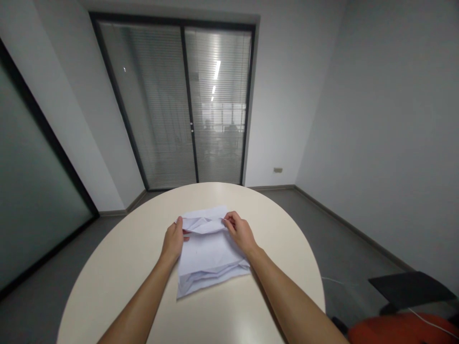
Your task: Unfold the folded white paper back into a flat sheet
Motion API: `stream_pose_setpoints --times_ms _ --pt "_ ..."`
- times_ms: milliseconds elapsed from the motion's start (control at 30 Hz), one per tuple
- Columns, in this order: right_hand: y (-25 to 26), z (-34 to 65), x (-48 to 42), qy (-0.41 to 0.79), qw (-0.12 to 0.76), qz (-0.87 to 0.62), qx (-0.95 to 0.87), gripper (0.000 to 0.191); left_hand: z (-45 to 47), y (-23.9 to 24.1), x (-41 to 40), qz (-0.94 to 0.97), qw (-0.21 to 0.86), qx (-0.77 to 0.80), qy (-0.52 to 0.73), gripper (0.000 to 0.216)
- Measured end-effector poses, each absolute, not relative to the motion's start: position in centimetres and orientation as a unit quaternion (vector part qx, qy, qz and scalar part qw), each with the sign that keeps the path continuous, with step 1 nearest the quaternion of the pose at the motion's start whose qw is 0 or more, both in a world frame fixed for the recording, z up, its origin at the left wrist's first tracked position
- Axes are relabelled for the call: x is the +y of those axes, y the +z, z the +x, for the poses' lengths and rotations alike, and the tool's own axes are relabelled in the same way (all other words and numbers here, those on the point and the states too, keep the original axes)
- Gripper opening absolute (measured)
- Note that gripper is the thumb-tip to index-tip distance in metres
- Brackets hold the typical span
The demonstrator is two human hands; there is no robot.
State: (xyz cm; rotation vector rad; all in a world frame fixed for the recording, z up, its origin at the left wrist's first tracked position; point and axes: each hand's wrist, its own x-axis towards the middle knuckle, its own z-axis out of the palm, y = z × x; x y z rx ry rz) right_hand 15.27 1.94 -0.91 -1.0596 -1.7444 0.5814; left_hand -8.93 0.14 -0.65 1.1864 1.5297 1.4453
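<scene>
Our left hand (174, 240) pinches the far left edge of the white paper (210, 255), and our right hand (241, 232) pinches the far right edge, both closed on a folded flap between them. The paper lies just ahead of us, its long axis running away from us, both hands equally near. It is thin, creased and crumpled, resting on the smooth, round cream counter (125, 267).
</scene>
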Motion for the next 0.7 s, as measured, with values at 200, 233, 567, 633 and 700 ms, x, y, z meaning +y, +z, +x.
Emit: stream_pose_setpoints --times_ms 200,233,567,633,700 --pt "-0.7 14.6 1.9 0.337 0.573 -0.368 -0.65 0.02 -8.4 -0.1 0.0 0.393 0.444 0.575 0.563 0.046" --pt "-0.6 14.5 1.9 0.354 0.583 -0.354 -0.639 0.022 -8.3 0.0 0.0 0.384 0.457 0.565 0.57 0.044" --pt "-0.1 14.0 1.3 0.359 0.611 -0.292 -0.642 0.02 -7.9 1.6 -0.1 0.268 0.535 0.486 0.637 0.034" --pt "-0.1 14.0 1.4 0.354 0.613 -0.281 -0.648 0.015 -7.9 1.9 -0.3 0.263 0.541 0.48 0.639 0.032" --pt "-0.2 14.1 1.5 0.348 0.61 -0.275 -0.657 0.011 -8.1 2.1 -0.4 0.266 0.546 0.47 0.641 0.031"
